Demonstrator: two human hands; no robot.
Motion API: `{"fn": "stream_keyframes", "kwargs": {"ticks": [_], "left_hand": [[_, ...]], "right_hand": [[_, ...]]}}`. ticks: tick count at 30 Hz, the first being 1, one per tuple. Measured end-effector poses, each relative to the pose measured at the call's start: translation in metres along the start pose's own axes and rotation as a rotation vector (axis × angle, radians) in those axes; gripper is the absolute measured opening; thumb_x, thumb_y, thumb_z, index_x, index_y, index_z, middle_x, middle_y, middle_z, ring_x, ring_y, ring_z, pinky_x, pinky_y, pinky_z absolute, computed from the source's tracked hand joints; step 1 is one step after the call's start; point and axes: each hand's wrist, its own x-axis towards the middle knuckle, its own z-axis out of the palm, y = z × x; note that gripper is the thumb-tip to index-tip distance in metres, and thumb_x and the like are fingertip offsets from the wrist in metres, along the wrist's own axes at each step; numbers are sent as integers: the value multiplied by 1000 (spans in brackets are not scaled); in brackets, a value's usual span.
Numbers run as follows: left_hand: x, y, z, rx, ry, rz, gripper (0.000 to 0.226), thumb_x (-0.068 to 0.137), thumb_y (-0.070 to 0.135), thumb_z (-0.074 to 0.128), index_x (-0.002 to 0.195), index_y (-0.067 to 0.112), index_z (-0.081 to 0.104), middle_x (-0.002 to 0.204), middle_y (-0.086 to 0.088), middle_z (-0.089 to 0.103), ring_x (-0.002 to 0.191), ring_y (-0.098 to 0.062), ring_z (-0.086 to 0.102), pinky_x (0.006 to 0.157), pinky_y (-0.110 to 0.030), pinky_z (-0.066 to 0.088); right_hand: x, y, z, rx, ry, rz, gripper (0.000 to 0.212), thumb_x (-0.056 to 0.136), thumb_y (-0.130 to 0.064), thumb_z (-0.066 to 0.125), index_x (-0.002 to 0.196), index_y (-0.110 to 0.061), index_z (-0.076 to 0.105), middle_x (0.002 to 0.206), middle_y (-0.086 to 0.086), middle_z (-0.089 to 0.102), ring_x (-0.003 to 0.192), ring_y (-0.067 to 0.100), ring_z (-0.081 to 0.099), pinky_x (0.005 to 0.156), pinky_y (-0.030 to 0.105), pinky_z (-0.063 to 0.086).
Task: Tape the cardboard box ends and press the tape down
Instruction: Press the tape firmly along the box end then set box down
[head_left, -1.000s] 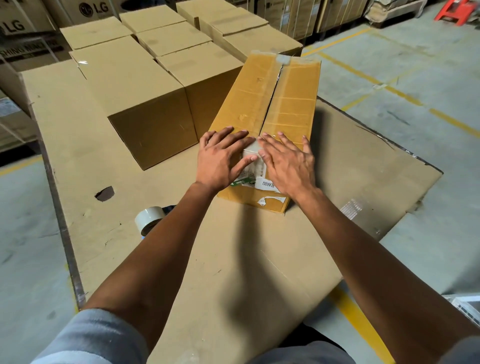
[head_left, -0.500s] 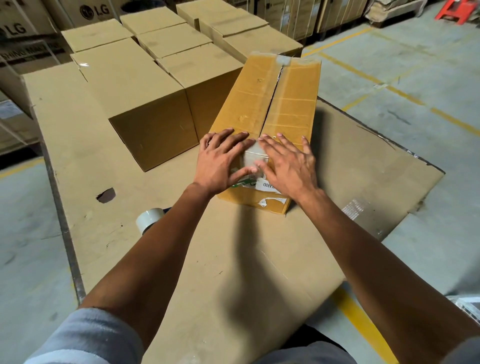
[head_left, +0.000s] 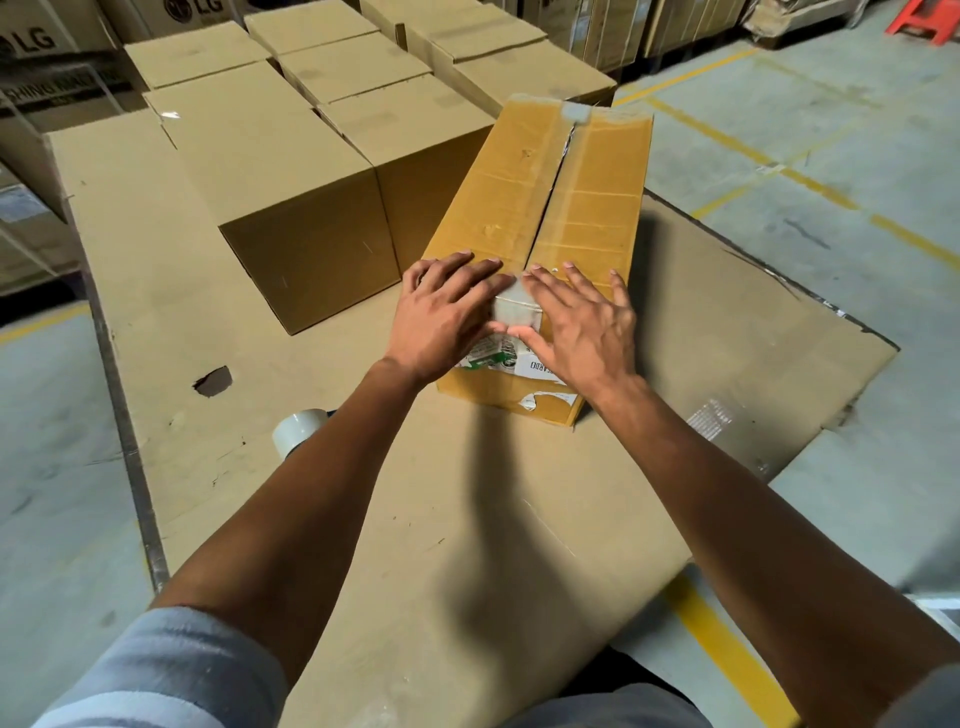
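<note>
A long yellow-brown cardboard box (head_left: 545, 208) lies on a cardboard-covered table, its near end facing me. A strip of pale tape (head_left: 517, 307) wraps over the near top edge at the centre seam. My left hand (head_left: 441, 317) and my right hand (head_left: 576, 322) lie flat with spread fingers on the box's near end, either side of the tape, thumbs touching the strip. Another patch of tape (head_left: 574, 111) covers the seam at the far end. A roll of tape (head_left: 298, 431) sits on the table left of my left forearm, partly hidden by it.
Several plain cardboard boxes (head_left: 291, 192) stand packed together left of and behind the long box. The table surface (head_left: 493, 519) is flattened cardboard with a small hole (head_left: 213, 382) at the left. Concrete floor with yellow lines (head_left: 810, 182) lies to the right.
Both hands stay pressed on the box's near end; fingers have shifted slightly over the tape. The box and the tape roll have not moved.
</note>
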Motion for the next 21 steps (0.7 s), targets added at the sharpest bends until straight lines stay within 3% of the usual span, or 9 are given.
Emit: {"fn": "stream_keyframes", "kwargs": {"ticks": [4, 7, 12, 21], "left_hand": [[-2, 1, -5, -16, -35, 15, 84, 96, 86, 52, 162, 35, 48, 170, 5, 47, 159, -30, 40, 120, -55, 31], [-1, 9, -6, -29, -4, -46, 76, 97, 84, 52, 157, 36, 54, 164, 7, 54, 156, -28, 43, 121, -55, 32], [0, 16, 4, -14, 69, -115, 56, 109, 71, 44, 150, 36, 61, 158, 7, 61, 151, -28, 50, 119, -55, 35], [-1, 13, 5, 44, 6, -67, 81, 98, 88, 45, 155, 32, 55, 162, 2, 55, 152, -33, 48, 118, -57, 34]], "right_hand": [[1, -4, -8, 40, -43, 43, 69, 101, -75, 36, 156, -36, 50, 161, -16, 50, 151, 19, 47, 124, 62, 26], [7, -13, -11, 113, -49, 152, 68, 103, -77, 26, 149, -40, 58, 156, -17, 56, 150, 16, 48, 126, 59, 22], [8, -13, -4, 116, 9, 165, 63, 101, -77, 37, 140, -38, 67, 147, -14, 64, 144, 19, 55, 123, 59, 27], [4, -7, -5, -19, -60, 34, 73, 97, -74, 48, 157, -32, 46, 162, -12, 50, 152, 25, 46, 121, 66, 28]]}}
